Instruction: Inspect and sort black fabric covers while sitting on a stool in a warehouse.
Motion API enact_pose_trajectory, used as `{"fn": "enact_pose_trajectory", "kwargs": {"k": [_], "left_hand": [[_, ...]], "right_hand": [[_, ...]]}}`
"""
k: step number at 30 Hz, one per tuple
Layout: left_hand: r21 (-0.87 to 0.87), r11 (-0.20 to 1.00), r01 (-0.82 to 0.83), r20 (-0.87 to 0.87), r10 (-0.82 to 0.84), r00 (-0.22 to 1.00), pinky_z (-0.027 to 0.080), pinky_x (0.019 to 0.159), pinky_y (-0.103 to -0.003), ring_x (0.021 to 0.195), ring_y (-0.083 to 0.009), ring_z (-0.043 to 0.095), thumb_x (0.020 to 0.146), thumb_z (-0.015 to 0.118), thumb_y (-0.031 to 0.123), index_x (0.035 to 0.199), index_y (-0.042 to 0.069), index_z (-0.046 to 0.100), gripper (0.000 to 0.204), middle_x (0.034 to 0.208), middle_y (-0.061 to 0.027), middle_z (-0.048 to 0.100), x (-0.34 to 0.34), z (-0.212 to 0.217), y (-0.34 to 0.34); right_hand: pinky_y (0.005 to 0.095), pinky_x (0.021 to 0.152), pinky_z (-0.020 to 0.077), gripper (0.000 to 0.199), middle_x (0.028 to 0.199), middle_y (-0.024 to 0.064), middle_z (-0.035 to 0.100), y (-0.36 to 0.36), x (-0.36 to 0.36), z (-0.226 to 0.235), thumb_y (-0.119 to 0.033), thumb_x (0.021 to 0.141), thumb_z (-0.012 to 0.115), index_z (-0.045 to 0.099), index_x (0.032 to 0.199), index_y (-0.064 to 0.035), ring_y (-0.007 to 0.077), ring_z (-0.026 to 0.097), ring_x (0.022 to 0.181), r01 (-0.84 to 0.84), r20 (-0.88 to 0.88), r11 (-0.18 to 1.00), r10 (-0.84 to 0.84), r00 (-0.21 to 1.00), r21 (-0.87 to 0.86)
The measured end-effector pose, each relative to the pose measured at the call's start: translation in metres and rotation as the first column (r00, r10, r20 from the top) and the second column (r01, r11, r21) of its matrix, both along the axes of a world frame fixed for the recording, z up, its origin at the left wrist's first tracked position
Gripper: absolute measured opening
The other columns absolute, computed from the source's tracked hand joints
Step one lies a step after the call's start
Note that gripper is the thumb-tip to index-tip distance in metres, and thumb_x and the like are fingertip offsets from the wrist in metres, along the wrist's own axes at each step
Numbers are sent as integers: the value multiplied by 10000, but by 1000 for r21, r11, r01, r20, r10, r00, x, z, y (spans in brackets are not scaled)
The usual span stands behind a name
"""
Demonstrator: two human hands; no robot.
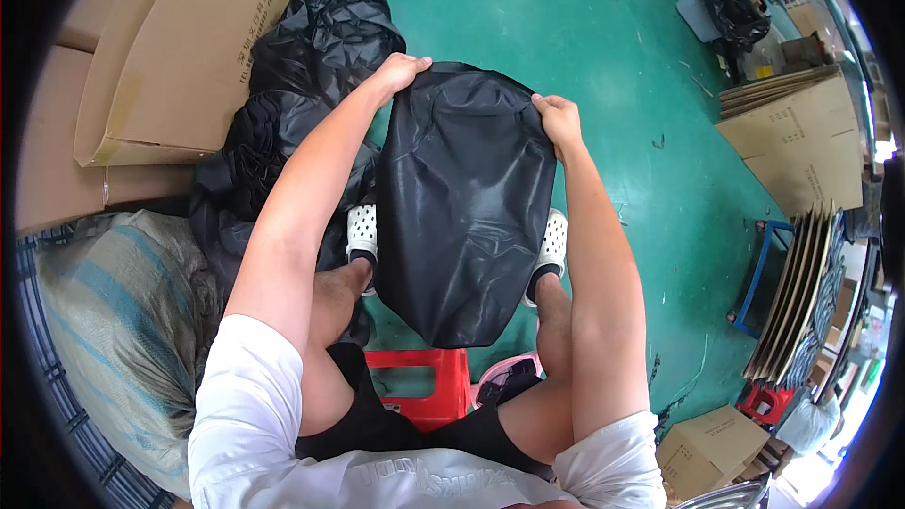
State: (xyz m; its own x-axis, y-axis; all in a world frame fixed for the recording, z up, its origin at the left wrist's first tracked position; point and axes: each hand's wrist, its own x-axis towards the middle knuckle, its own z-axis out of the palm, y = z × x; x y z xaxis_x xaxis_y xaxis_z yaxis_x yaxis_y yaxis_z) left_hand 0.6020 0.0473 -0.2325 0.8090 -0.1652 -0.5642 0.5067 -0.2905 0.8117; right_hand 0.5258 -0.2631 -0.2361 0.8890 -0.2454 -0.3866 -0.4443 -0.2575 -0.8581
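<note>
Between my two hands hangs a large piece of black, shiny, leather-like cloth (pixel 467 198), which looks like a cover or bag with a rounded lower end. My left hand (pixel 403 73) is closed on its far left corner, thumb on top. At the far right edge, my right hand (pixel 558 121) pinches the same cloth. The cloth is held taut along its far edge, while its near end comes down between my knees. To the left lies a heap of crumpled black cloth (pixel 330 33), partly behind my left forearm.
Large cardboard boxes (pixel 179 47) and a stuffed woven sack (pixel 123 320) stand at the left. A red stool (pixel 438 386) and a pink basin (pixel 504 368) are below me. Cardboard stacks (pixel 801 146), a blue trolley (pixel 759 278) and a carton (pixel 712 448) line the right side.
</note>
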Motion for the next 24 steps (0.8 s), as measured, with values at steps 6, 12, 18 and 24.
{"fn": "enact_pose_trajectory", "kwargs": {"k": [6,12,18,24], "left_hand": [[168,986,-26,63,16,998,488,784,-388,895,-235,644,860,694,327,1062,-64,673,441,1005,-157,700,-19,-65,1],[129,987,-92,-113,107,988,508,807,-368,931,-238,657,869,710,333,1095,-98,657,489,1056,-169,692,-30,-35,9],[-156,947,-282,-305,226,925,531,844,-359,914,-220,679,886,690,434,1127,2,673,495,1075,-124,704,-89,-9,32],[-501,699,-510,-408,329,852,525,849,-369,910,-244,677,867,715,413,1110,11,669,473,1062,-127,705,-182,-16,63]], "right_hand": [[318,556,427,329,661,24,610,4,4,-35,-243,897,701,625,671,-17,125,511,570,94,-117,987,-109,987,-128],[406,783,478,379,842,187,687,-17,-27,-56,-356,820,742,703,778,18,255,637,809,118,-214,955,-179,960,-273],[364,683,508,404,918,128,686,-31,-85,-59,-337,930,654,678,958,65,205,636,777,271,-188,963,-265,946,4],[399,838,545,486,1093,168,679,-4,-171,-44,-369,975,571,619,1138,87,267,679,915,419,-316,839,-316,895,347]]}}
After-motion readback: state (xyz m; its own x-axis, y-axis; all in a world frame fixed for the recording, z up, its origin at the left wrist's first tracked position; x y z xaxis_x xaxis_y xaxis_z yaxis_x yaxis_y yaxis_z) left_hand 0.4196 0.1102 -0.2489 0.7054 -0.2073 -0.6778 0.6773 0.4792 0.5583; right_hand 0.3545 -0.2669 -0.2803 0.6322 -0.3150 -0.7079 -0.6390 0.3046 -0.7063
